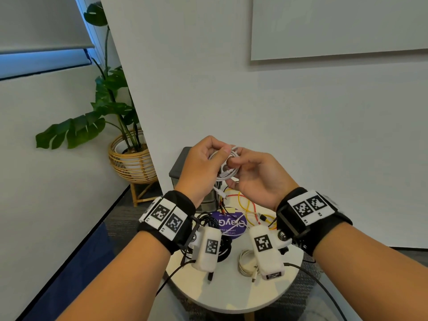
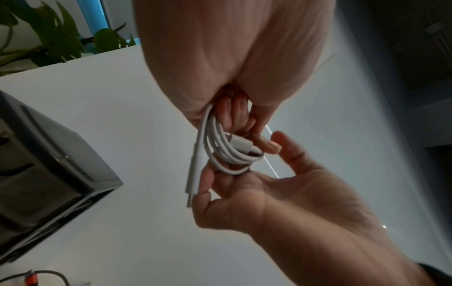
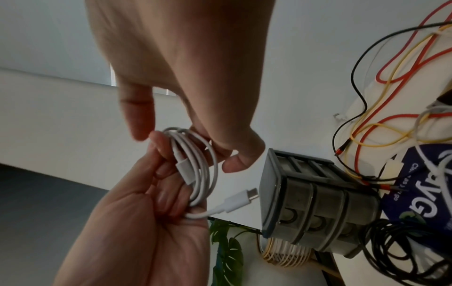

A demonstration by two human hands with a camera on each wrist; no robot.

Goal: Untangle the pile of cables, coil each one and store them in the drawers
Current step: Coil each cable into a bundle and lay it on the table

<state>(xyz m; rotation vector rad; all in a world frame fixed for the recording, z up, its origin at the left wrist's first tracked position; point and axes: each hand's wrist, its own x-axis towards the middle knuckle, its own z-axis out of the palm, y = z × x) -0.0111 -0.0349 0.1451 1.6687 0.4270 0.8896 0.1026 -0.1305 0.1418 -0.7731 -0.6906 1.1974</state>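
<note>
A white USB-C cable (image 1: 225, 169) is wound into a small coil, held up above the table by both hands. My left hand (image 1: 217, 154) has its fingers curled round one side of the coil (image 3: 199, 174). From the other side my right hand (image 1: 234, 164) pinches the loops (image 2: 227, 152) between thumb and fingers. One plug end (image 3: 242, 197) sticks out loose below the coil. The grey drawer unit (image 1: 179, 169) stands at the table's back, partly hidden behind my left hand; its drawers (image 3: 315, 211) look closed.
On the small round white table (image 1: 227, 295) lie tangled red and yellow cables (image 1: 246, 205), a black cable bundle (image 1: 208, 220), a coiled off-white cable (image 1: 245, 262) and a purple round pack (image 1: 231, 225). A potted plant (image 1: 132, 156) stands on the floor at the left. A wall rises right behind the table.
</note>
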